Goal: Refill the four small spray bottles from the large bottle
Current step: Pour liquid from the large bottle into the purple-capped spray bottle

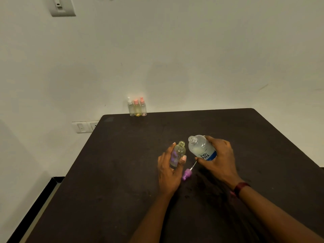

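Note:
My left hand holds a small clear spray bottle upright on the dark table, its neck uncapped. My right hand grips the large clear bottle with a blue label, tilted with its open mouth toward the small bottle's neck. The mouths are close but apart. The purple spray cap with its white tube lies on the table between my hands. Three other small spray bottles stand in a row at the table's far edge, one white-capped and two pink-capped.
A white wall rises right behind the table. Wall sockets sit left of the table's far corner and a switch plate is high on the wall. A dark strip of floor edging runs along the table's left side.

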